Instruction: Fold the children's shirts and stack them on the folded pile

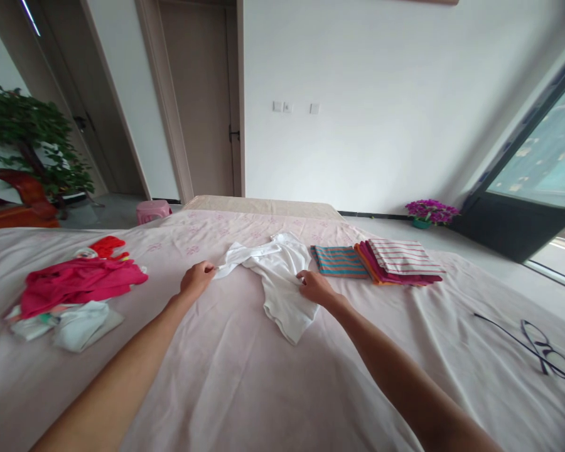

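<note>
Toward the far edge of the sheet (pixel 226 376), a white shirt (pixel 283 271) is pinched by left hand (pixel 198 279) and right hand (pixel 316 287), apparently being straightened; smoothing seems called for.

Home interior. Pale pink, flower-patterned cloth cover (pixel 226 389) is lying spread; behind the cover, flat brown wood-look door (pixel 195 94) is standing; left of the cover, curved-arm, red-brown wooden seat (pixel 32 193) and bushy green houseplant (pixel 23 125) are standing.
</note>
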{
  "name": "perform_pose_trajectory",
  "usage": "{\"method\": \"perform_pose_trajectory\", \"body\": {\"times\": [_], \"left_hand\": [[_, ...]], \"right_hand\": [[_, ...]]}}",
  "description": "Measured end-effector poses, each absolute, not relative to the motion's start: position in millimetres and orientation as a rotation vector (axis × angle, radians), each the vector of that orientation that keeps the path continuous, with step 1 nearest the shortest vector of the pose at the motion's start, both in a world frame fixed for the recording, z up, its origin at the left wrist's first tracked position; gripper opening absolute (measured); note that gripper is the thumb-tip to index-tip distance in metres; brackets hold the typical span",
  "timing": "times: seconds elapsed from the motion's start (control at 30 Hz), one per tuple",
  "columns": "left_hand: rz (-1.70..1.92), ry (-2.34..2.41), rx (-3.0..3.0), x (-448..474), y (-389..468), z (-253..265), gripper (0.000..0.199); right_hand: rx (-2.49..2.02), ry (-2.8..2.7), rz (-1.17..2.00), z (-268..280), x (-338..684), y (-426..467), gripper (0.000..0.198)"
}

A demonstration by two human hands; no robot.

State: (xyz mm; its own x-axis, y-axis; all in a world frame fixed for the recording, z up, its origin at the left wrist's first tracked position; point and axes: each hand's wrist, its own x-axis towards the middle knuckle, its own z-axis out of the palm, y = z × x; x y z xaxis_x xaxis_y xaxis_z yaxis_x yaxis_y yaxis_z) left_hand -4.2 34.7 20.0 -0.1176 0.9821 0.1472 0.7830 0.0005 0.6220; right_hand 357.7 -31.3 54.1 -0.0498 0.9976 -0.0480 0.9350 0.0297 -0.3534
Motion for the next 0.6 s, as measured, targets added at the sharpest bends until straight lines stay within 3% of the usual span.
{"method": "perform_pose_trajectory", "body": {"times": [0.1,0.2,0.3,0.4,0.6], "left_hand": [[1.021,1.944,1.741,-9,30,27,0.030],[1.340,1.741,1.604,-27,16,43,0.036],[1.580,1.264,1.327,-52,-2,61,0.027],[1.554,1.105,1.226,-74,-18,70,0.023],[1.155,1.433,1.382,-88,-34,67,0.047]], "right_hand": [[-1.809,-2.147,0.656,78,368,-43,0.034],[-1.519,-2.209,1.118,107,388,-60,0.026],[-1.488,-2.210,1.342,119,403,-64,0.034],[-1.755,-2.071,0.989,102,399,-48,0.040],[-2.090,-1.852,0.529,60,353,-6,0.049]]}}
